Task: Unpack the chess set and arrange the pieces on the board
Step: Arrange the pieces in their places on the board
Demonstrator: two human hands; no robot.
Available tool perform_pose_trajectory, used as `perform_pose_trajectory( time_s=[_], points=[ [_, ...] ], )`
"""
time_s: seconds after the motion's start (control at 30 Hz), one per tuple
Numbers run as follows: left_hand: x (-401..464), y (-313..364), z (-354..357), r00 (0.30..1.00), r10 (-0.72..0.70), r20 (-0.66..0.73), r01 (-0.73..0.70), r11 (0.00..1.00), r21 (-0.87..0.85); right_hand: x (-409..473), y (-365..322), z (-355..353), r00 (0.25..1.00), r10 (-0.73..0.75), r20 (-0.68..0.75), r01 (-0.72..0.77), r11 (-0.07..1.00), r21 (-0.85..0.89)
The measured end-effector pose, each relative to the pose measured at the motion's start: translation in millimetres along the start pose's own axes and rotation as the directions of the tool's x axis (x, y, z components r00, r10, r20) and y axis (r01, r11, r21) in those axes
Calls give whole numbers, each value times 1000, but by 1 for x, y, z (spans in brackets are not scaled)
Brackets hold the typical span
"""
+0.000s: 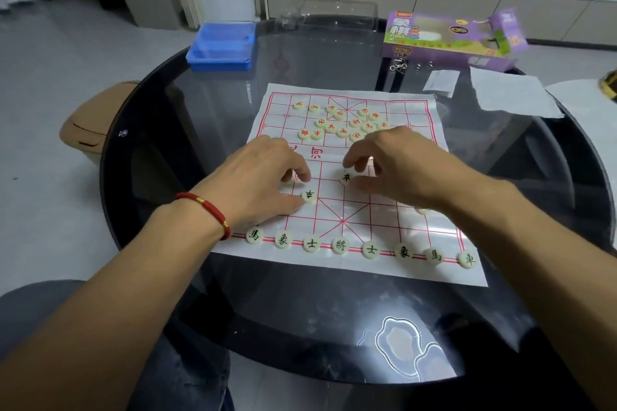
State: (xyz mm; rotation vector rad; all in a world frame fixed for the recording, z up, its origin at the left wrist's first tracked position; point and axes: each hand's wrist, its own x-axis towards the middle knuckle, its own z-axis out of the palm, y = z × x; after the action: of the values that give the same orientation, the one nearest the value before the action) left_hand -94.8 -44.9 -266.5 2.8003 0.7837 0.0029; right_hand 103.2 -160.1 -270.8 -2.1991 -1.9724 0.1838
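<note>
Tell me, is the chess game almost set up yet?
About halfway. The near row on the paper board is lined up, though its left corner spot is hidden by the wrist. The left hand and right hand each pinch a black-marked piece. The red-marked pieces are still in a loose heap on the far side.

The table [160,143] was round, with a dark glass top. A paper board [384,220] lay flat near its middle, a blue plastic box [222,47] sat at the far left edge, and a purple carton [450,40] stood at the far right. Between carton and board lay a small metal ring puzzle [397,64], a small paper slip [440,82] and a larger white sheet [514,95].
</note>
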Motion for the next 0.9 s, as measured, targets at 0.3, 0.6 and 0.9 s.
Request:
perform_pose_trajectory(
  time_s=[0.3,0.6,0.9],
  points=[
    [3,-24,-17,986,-139,-96,136,990,-41,2,-6,8,999,13,30,-12,999,-53],
    [14,-13,0,995,-100,-7,99,993,-64,3,-4,11,1000,12,17,-11,999,-41],
    [22,-14,3,996,-89,-2,89,994,-61,3,-3,9,1000,13,23,-13,1000,-17]
  ],
)
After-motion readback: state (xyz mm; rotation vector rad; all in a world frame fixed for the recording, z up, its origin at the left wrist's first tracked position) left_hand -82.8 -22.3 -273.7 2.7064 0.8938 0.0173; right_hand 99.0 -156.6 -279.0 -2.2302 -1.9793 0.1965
